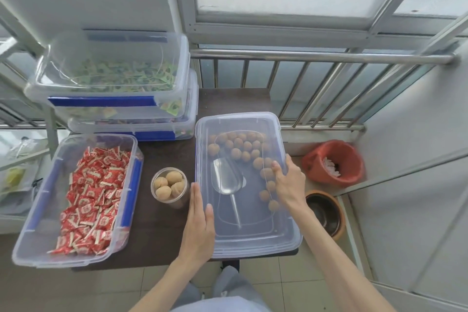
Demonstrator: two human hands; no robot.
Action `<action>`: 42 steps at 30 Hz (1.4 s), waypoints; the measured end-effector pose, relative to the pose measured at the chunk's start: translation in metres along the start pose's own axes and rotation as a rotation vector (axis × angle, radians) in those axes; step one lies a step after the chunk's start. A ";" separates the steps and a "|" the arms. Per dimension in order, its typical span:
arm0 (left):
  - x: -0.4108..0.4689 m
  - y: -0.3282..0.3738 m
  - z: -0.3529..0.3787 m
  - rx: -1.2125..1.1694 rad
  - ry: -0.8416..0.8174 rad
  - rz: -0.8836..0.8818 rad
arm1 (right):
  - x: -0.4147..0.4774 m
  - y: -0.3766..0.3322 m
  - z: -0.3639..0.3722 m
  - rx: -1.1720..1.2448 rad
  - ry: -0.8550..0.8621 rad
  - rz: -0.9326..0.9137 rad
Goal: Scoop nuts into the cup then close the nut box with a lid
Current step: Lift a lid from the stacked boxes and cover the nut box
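Note:
The clear nut box (pixel 291 240) stands on the dark table with its transparent lid (pixel 243 124) lying on top. Through the lid I see several round walnuts (pixel 240 147) and a metal scoop (pixel 228 180). My left hand (pixel 198 225) lies flat against the lid's left edge, fingers straight. On the right edge rests my right hand (pixel 288 182), fingers curled over the rim. Left of the box stands a clear cup (pixel 169 186) holding several walnuts.
An open box of red candy packets (pixel 83 197) sits at the left. Two stacked boxes (pixel 114 88) of green packets stand behind. A metal railing (pixel 304 58) runs at the back. An orange bin (pixel 334 162) and a brown pot (pixel 326 213) stand on the floor at right.

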State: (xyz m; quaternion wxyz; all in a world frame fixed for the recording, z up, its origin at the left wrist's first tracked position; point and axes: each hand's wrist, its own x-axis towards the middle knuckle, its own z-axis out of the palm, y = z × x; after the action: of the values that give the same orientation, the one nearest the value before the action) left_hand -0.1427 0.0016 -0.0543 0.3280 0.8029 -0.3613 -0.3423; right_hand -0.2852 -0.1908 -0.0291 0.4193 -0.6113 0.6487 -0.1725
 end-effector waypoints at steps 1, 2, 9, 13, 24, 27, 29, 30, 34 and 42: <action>0.000 0.001 0.000 0.002 -0.004 -0.002 | 0.002 0.002 0.000 -0.004 -0.011 -0.001; 0.001 0.001 0.001 0.008 -0.004 -0.006 | 0.003 0.004 0.000 -0.004 -0.016 0.000; 0.007 0.009 0.002 -0.044 0.037 -0.006 | 0.006 0.006 -0.004 0.050 -0.010 0.028; 0.011 0.009 0.001 -0.043 0.034 -0.028 | 0.001 0.006 0.003 -0.011 0.032 -0.001; 0.007 0.003 -0.002 -0.026 -0.024 0.017 | -0.005 0.013 0.008 -0.101 0.019 -0.071; 0.010 0.008 -0.002 -0.115 0.024 -0.026 | -0.002 0.014 0.003 -0.113 -0.011 -0.081; 0.013 0.015 -0.004 -0.203 0.060 -0.084 | -0.004 0.019 0.000 -0.116 -0.051 -0.123; 0.016 0.018 -0.004 -0.231 0.070 -0.108 | -0.006 0.023 -0.001 -0.106 -0.062 -0.137; 0.021 0.021 0.001 -0.171 0.061 -0.179 | -0.008 0.029 -0.002 -0.069 -0.038 -0.141; 0.036 0.023 -0.003 -0.399 0.062 -0.419 | -0.011 0.022 -0.008 0.211 -0.066 0.166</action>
State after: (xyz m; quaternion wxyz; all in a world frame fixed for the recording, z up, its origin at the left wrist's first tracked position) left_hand -0.1302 -0.0385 -0.0465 0.4125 0.7897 -0.1027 -0.4424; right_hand -0.3067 -0.1785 -0.0369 0.5151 -0.5133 0.6612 -0.1844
